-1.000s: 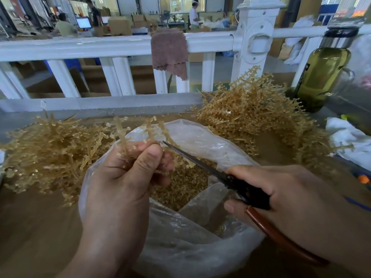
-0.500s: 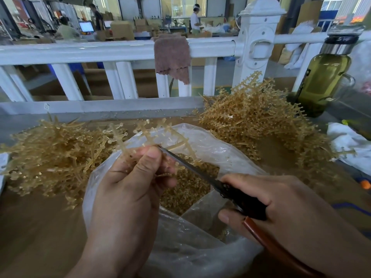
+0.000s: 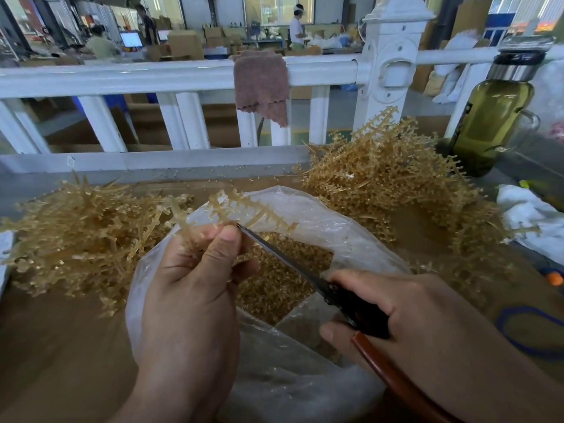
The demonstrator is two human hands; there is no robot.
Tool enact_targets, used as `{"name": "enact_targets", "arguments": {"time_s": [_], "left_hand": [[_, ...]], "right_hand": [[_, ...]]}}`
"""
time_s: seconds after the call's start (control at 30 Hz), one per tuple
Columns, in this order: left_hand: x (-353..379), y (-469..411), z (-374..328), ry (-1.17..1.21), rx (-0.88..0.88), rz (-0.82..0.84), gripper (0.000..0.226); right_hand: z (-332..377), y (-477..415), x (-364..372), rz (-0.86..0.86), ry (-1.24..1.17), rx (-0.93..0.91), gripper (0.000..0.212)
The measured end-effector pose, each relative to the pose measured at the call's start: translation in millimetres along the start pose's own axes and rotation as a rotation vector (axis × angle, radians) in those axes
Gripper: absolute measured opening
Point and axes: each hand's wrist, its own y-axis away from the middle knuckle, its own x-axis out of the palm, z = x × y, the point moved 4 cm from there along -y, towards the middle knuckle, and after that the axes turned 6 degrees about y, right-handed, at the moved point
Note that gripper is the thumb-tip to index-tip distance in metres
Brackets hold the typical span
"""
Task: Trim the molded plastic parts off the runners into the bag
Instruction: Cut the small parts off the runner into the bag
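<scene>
Mid-trim; we judge plenty left.
Our left hand (image 3: 189,288) pinches a runner (image 3: 241,209) over the bag (image 3: 320,218); right hand (image 3: 406,312) grips scissors (image 3: 293,264); bag holds cut parts (image 3: 280,270); untrimmed pile (image 3: 390,178) waits on bench (image 3: 61,346).

**Things Around the Table**

A white fence (image 3: 152,77) runs across the top of the frame. A brown cloth (image 3: 261,83) hangs over its top rail, near the middle. A green bottle (image 3: 494,117) with a shiny lid stands at the upper right. A white rag (image 3: 525,215) lies at the right edge, with a blue ring (image 3: 531,334) below it. Far behind, at the top, are boxes (image 3: 184,44).
</scene>
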Motion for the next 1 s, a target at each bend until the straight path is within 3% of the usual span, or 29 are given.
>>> {"name": "enact_targets", "arguments": {"time_s": [0.33, 0.53, 0.7, 0.8, 1.0], "left_hand": [[1.5, 3.4, 0.8, 0.009, 0.056, -0.02, 0.008], [1.4, 3.9, 1.4, -0.013, 0.098, 0.009, 0.01], [-1.4, 2.6, 2.8, -0.06, 0.14, 0.067, 0.011], [0.1, 1.2, 2.6, -0.159, 0.179, 0.191, 0.019], [-3.6, -0.6, 6.0, -0.18, 0.192, 0.219, 0.01]], "right_hand": [[5.2, 1.9, 4.8, -0.015, -0.096, 0.021, 0.038], [1.2, 1.2, 6.3, -0.021, -0.125, 0.0, 0.051], [1.9, 2.3, 5.8, -0.067, -0.115, -0.026, 0.051], [2.9, 2.3, 5.5, -0.05, -0.111, -0.026, 0.042], [4.6, 2.5, 2.6, -0.036, -0.092, -0.026, 0.04]]}}
